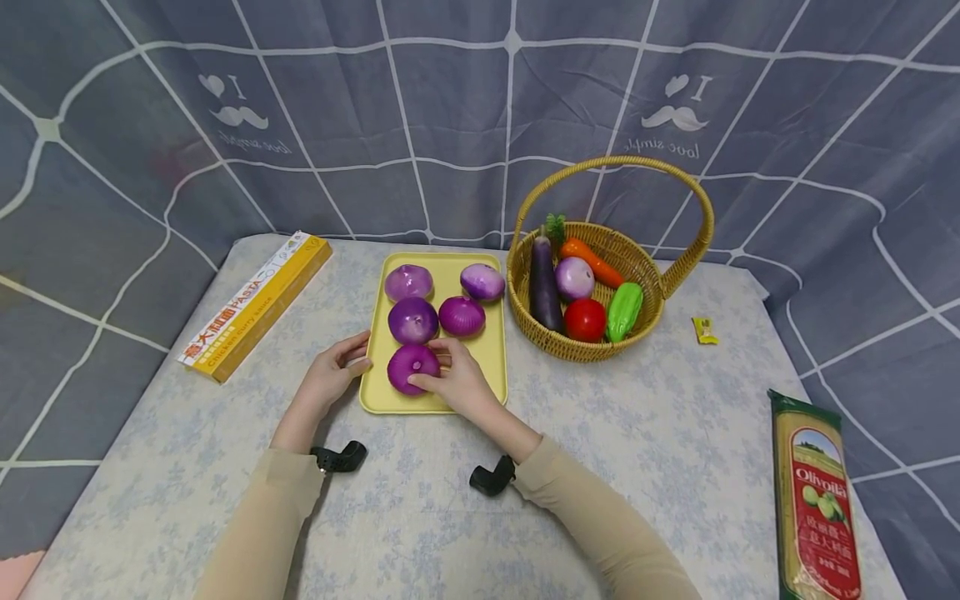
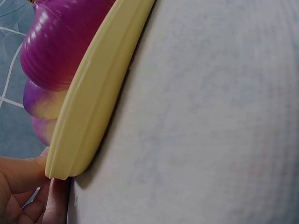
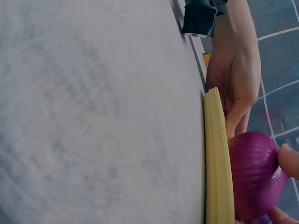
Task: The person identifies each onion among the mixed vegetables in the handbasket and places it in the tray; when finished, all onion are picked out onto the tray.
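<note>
A yellow tray (image 1: 491, 375) lies on the table with several purple onions on it. My right hand (image 1: 467, 385) grips the nearest onion (image 1: 408, 360), with the thumb on its front and the fingers round its far right side. That onion (image 3: 256, 175) sits at the tray's near left part in the right wrist view. At the tray's left edge, my left hand (image 1: 333, 372) holds the rim (image 2: 88, 93) between thumb and fingers. Behind the gripped onion are a dark purple onion (image 1: 412, 321), a magenta one (image 1: 462, 317) and two paler ones at the back.
Right of the tray stands a wicker basket (image 1: 592, 350) with an eggplant, carrot, onion, tomato and green pepper. A yellow pasta box (image 1: 258, 308) lies at left. A small yellow packet (image 1: 705, 330) and a spaghetti bag (image 1: 817, 500) are at right.
</note>
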The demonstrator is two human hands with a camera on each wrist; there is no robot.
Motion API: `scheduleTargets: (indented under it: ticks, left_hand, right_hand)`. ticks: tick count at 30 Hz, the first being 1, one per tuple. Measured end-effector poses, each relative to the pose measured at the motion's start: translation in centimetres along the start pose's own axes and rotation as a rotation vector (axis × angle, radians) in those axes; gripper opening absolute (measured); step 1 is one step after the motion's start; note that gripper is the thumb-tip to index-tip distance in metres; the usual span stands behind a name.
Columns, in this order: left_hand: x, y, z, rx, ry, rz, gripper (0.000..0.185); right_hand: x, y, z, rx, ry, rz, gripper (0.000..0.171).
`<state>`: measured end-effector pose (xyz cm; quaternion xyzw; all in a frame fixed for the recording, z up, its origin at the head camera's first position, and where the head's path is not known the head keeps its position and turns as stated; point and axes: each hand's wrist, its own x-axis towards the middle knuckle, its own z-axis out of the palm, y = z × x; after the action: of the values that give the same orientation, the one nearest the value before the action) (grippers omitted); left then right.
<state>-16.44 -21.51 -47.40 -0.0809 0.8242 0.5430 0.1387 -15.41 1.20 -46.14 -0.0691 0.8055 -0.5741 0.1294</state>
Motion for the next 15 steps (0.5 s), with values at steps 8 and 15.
scheduleTargets:
  ticks: [8, 15]
  left_hand:
    - [0.0, -0.2, 0.0, -0.004, 0.000, -0.004, 0.058]
    - [0.1, -0.2, 0.0, 0.004, 0.003, -0.004, 0.058]
  right_hand:
    - [-0.9, -1.0, -2.1, -0.095, -0.011, -0.087, 0.054]
    - [-1.5, -1.6, -5.9, -0.101, 0.054, -0.133, 0.041]
